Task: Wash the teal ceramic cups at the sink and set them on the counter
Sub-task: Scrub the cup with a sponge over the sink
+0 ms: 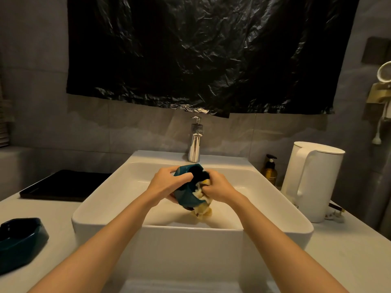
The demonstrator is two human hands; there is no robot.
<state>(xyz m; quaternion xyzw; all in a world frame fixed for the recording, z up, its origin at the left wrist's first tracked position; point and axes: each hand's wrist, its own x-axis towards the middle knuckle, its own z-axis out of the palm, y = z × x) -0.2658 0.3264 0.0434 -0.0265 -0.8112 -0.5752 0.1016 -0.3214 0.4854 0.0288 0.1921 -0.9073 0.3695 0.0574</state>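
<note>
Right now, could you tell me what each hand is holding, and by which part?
The left hand grips the teal cup around its outer wall; the right hand clutches a yellow cloth at the cup's mouth.

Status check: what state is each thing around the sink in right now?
left hand: grips held cup
right hand: grips yellow sponge against that cup
held cup: tilted above basin
second cup: upright on counter, untouched
faucet: no water stream visible
kettle: lid on
</note>
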